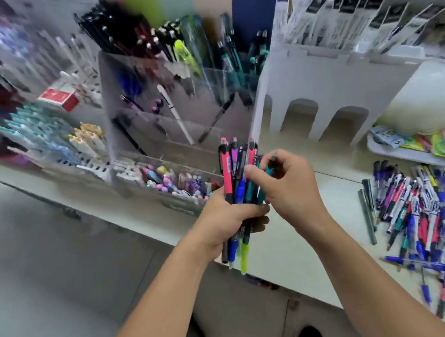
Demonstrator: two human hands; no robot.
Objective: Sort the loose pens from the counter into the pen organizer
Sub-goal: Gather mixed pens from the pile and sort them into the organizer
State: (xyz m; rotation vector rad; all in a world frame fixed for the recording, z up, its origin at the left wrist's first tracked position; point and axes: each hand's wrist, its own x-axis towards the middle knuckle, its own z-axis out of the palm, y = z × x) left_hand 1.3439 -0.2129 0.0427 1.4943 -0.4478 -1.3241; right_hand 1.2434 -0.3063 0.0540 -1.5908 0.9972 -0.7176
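My left hand grips a bundle of pens, pink, purple, blue, teal and lime, held upright over the counter's front edge. My right hand pinches a teal pen at the right side of that bundle. A clear acrylic pen organizer with stepped compartments stands behind the hands and holds black, blue, teal and white pens. A heap of loose pens lies on the counter at the right.
A low clear tray of pastel erasers and small items sits in front of the organizer. A white display stand with packaged refills rises at the right. Marker racks fill the left. Two dark pens lie beside the heap.
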